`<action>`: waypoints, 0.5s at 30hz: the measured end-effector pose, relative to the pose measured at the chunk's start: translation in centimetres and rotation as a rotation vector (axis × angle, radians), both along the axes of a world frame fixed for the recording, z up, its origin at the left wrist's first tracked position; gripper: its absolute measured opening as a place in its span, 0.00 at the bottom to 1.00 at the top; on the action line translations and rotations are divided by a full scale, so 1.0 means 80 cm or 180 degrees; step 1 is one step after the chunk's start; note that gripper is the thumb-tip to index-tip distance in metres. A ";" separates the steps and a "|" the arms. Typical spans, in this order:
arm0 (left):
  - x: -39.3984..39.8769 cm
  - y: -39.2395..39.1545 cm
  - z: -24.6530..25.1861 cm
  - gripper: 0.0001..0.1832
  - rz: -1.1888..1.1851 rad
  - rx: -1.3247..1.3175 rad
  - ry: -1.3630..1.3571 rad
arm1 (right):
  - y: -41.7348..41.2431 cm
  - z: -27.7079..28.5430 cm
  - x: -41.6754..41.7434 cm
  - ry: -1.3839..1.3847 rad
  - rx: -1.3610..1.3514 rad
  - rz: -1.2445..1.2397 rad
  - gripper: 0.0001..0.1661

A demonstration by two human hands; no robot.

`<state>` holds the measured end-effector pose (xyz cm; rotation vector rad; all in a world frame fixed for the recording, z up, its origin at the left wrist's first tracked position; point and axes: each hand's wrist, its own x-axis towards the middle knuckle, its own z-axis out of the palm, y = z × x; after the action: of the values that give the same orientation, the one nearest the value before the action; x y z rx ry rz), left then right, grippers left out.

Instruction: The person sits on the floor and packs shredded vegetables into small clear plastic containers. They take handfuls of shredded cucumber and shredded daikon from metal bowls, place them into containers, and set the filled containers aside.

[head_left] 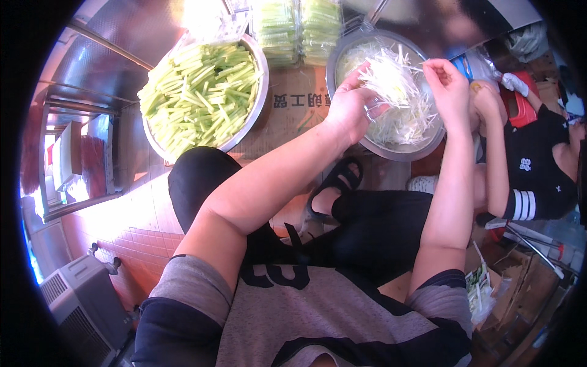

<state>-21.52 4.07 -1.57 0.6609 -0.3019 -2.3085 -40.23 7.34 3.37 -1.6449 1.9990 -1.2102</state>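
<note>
My left hand holds a loose bunch of thin white vegetable shreds, palm up, over a wide metal basin. More pale shreds lie in that basin below the bunch. Just right of the bunch, my right hand pinches a small pale strand between thumb and fingertips; its other fingers are curled. To the left, a second metal basin is heaped with cut light-green vegetable stalks.
Clear plastic boxes of cut stalks stand beyond the basins. Beneath is a cardboard box bearing writing. A person in black sits close on my right, a hand near the basin. A grey wheeled appliance stands at lower left.
</note>
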 end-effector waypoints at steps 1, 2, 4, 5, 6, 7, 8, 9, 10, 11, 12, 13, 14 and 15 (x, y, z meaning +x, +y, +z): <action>0.001 -0.003 -0.001 0.34 0.0074 0.0026 0.0020 | 0.010 0.010 -0.004 0.0245 0.0314 -0.0001 0.05; 0.001 -0.006 -0.001 0.34 0.0133 0.0012 -0.0017 | 0.018 0.019 -0.005 0.0490 0.0628 0.0001 0.05; 0.000 -0.007 -0.001 0.34 0.0220 0.0006 -0.0077 | 0.033 0.024 -0.007 0.0377 0.1021 0.0142 0.05; 0.001 -0.007 -0.001 0.34 0.0219 -0.0044 -0.0076 | 0.036 0.021 -0.015 0.0291 0.1091 0.0213 0.05; 0.001 -0.006 0.002 0.34 0.0200 -0.0094 -0.0070 | 0.038 0.021 -0.020 0.0237 0.1014 0.0128 0.05; 0.001 -0.006 0.004 0.33 0.0183 -0.0145 -0.0065 | 0.037 0.020 -0.026 0.0182 0.0935 0.0044 0.06; 0.001 -0.004 0.006 0.33 0.0157 -0.0113 -0.0075 | 0.036 0.020 -0.029 0.0127 0.0855 -0.0041 0.07; 0.001 -0.001 0.009 0.33 0.0134 -0.0089 -0.0087 | 0.031 0.018 -0.026 -0.0066 0.0690 -0.0075 0.08; 0.001 0.000 0.011 0.33 0.0117 -0.0069 -0.0106 | 0.023 0.015 -0.018 -0.0263 0.0521 -0.0101 0.10; 0.002 0.002 0.011 0.33 0.0081 -0.0069 -0.0120 | 0.015 0.012 -0.009 -0.0459 0.0351 -0.0129 0.11; 0.002 0.004 0.010 0.33 0.0044 -0.0069 -0.0133 | 0.007 0.008 0.000 -0.0468 0.0306 -0.0015 0.15; 0.001 0.006 0.008 0.33 -0.0001 -0.0068 -0.0146 | -0.001 0.005 0.009 -0.0601 0.0310 -0.0045 0.14; 0.000 0.007 0.006 0.32 -0.0070 -0.0089 -0.0132 | -0.008 -0.005 0.004 -0.0393 0.0269 0.0005 0.14; 0.000 0.007 0.004 0.31 -0.0128 -0.0108 -0.0127 | -0.014 -0.011 0.004 -0.0194 0.0231 0.0065 0.13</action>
<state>-21.54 4.62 -1.26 0.6902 -0.3753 -2.3254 -39.90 6.23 2.49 -1.5714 1.9609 -1.1528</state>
